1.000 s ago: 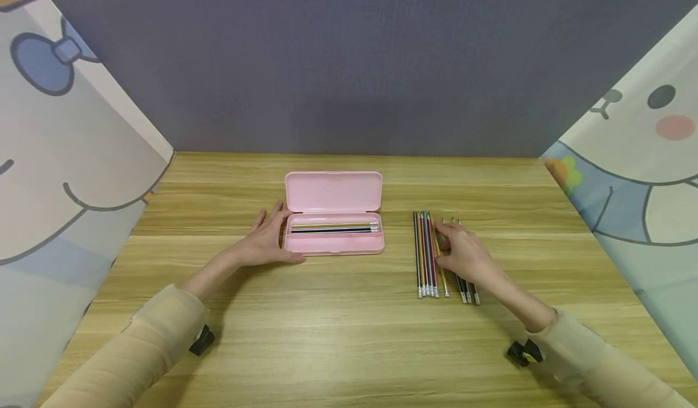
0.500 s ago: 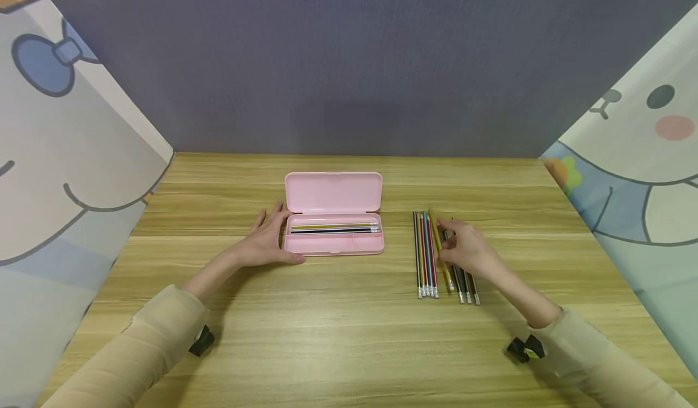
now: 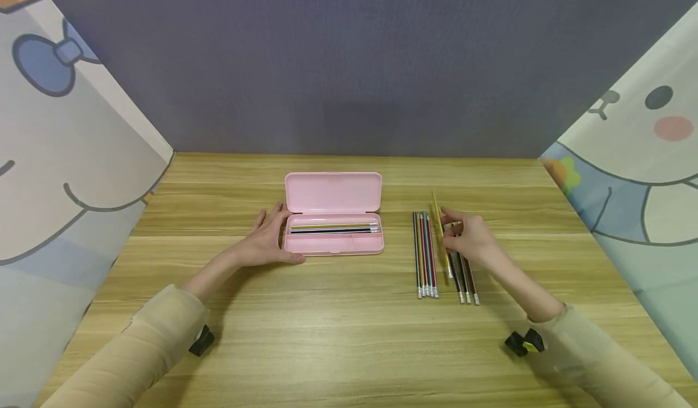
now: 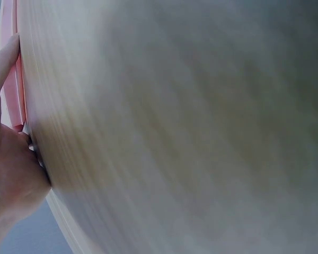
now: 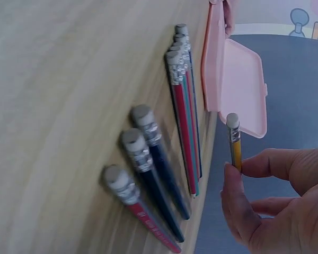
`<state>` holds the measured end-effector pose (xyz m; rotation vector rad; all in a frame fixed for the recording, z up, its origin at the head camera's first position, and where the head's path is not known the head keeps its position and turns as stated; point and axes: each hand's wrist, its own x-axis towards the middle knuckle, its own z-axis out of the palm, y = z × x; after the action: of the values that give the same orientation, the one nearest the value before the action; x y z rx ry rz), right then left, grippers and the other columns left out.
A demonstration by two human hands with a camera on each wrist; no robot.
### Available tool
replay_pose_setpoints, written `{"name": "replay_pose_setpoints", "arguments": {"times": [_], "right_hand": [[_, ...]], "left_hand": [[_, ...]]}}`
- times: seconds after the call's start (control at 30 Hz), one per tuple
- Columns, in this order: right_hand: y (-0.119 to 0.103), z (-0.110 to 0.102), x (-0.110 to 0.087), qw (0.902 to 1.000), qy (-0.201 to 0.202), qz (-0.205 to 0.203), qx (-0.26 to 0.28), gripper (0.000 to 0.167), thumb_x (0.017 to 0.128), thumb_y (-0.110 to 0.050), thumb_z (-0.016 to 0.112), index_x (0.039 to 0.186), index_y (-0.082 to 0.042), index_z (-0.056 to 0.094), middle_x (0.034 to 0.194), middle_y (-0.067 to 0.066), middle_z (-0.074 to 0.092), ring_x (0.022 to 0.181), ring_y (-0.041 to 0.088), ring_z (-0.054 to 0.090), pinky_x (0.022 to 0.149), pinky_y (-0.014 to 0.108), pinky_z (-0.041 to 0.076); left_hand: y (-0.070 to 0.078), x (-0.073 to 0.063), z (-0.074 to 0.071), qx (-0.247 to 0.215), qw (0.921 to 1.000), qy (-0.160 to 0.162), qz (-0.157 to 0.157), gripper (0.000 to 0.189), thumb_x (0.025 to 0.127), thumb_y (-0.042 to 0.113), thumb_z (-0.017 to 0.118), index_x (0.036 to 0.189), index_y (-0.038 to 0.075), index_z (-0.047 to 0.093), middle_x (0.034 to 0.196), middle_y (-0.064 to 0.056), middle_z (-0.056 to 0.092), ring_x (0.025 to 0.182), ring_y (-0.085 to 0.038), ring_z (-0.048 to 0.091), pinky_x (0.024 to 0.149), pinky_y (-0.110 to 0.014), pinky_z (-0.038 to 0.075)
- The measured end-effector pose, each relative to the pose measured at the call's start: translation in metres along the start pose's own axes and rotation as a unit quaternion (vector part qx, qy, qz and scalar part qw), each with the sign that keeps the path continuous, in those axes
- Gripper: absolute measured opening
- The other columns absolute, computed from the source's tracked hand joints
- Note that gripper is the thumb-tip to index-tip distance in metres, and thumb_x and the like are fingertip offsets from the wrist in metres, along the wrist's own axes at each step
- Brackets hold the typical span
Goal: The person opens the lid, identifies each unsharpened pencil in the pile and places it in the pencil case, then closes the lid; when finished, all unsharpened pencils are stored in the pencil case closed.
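My left hand (image 3: 264,241) holds the left end of an open pink pencil case (image 3: 322,253), thumb along its front wall and fingers at its back left corner. In the left wrist view the thumb (image 4: 5,61) lies against the case's pink side. Between thumb and fingers, my right hand (image 3: 473,238) pinches a yellow pencil (image 3: 438,217). That pencil is raised off the table, its white eraser end pointing toward the person. In the right wrist view the yellow pencil (image 5: 236,151) shows upright at the fingertips. Several pencils lie inside the case's back compartment.
A row of several striped pencils (image 3: 425,256) lies between the case and my right hand. Beneath and right of that hand are 3 dark pencils (image 3: 468,277), erasers toward the person. The case's lid (image 3: 334,192) leans back, and a grey panel (image 3: 349,62) stands behind the table.
My right hand has lifted the yellow pencil from beside the row and moved it slightly away from the person. The dark pencils have shifted slightly. My left hand and the case have stayed put.
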<state>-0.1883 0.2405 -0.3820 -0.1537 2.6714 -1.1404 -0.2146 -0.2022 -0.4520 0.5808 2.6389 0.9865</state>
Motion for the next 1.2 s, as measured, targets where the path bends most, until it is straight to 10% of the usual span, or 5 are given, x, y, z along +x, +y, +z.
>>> {"name": "replay_pose_setpoints", "arguments": {"times": [0.63, 1.2], "right_hand": [[-0.028, 0.003, 0.024, 0.9969, 0.052, -0.043, 0.041, 0.072, 0.088, 0.004, 0.062, 0.156, -0.008, 0.042, 0.126, 0.022, 0.064, 0.099, 0.018, 0.066, 0.074, 0.028, 0.064], [-0.069, 0.029, 0.063, 0.9762, 0.064, -0.177, 0.109, 0.069, 0.088, 0.011, 0.065, 0.152, -0.008, 0.049, 0.115, 0.025, 0.068, 0.095, 0.021, 0.067, 0.072, 0.014, 0.058]], "left_hand": [[0.000, 0.000, -0.001, -0.007, 1.0000, -0.003, -0.001, 0.101, 0.075, 0.045, 0.089, 0.151, 0.015, 0.030, 0.171, -0.024, 0.016, 0.162, -0.042, -0.005, 0.128, -0.063, -0.011], [-0.001, 0.001, 0.000, -0.003, 1.0000, -0.002, 0.001, 0.101, 0.075, 0.045, 0.089, 0.151, 0.013, 0.030, 0.171, -0.026, 0.016, 0.162, -0.043, -0.005, 0.128, -0.063, -0.011]]}}
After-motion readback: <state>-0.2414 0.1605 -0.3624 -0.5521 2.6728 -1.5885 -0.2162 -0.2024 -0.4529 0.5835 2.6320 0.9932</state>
